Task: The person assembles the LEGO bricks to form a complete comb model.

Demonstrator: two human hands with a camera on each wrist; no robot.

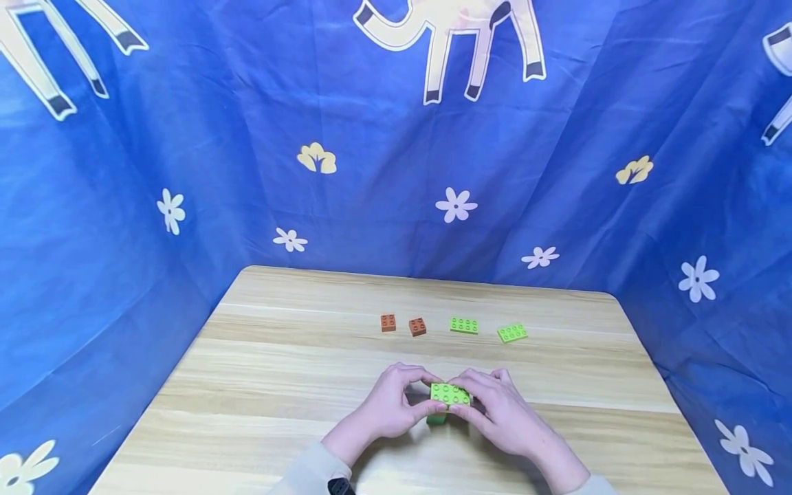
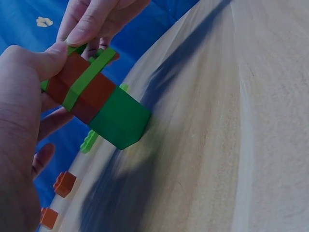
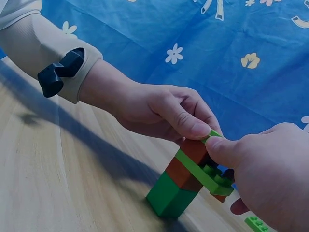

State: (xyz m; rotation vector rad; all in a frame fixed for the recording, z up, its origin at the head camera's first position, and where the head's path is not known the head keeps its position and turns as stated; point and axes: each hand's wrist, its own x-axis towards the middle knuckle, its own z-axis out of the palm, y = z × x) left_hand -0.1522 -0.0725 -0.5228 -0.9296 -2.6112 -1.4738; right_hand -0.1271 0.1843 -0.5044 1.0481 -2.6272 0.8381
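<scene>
A small tower of toy building bricks stands on the table between both hands. At its base is a dark green block (image 2: 120,118); above it come a brown brick (image 2: 96,99), a lime green plate (image 3: 200,171) reaching out past one side, and another brown brick (image 2: 67,79). A studded lime green plate (image 1: 449,394) tops the tower. The left hand (image 1: 396,403) pinches that top plate from the left, thumb on the near edge and fingers at the far edge. From the right, the right hand (image 1: 495,405) pinches the same plate, with both thumbs close together.
Farther back on the wooden table (image 1: 278,385) lie two brown bricks (image 1: 388,322) and two lime green plates (image 1: 464,325) in a loose row. A blue patterned curtain (image 1: 383,206) surrounds the table's back and sides.
</scene>
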